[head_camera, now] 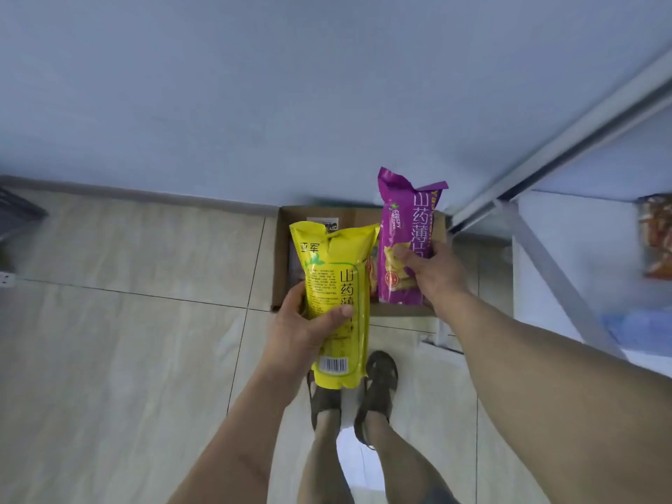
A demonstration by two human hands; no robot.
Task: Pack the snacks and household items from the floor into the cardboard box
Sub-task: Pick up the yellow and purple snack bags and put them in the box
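My left hand (302,327) grips a long yellow snack bag (336,271) around its lower half, barcode end towards me. My right hand (432,272) holds a purple snack bag (400,227) upright by its middle. Both bags hang in the air over the open cardboard box (282,256), which stands on the tiled floor against the wall. A white label and the edge of another packet show inside the box, mostly hidden behind the bags.
A white metal shelf frame (545,271) stands to the right of the box, with a snack packet (656,241) on it. My feet in sandals (378,380) stand just in front of the box. A dark object (16,212) lies at the far left.
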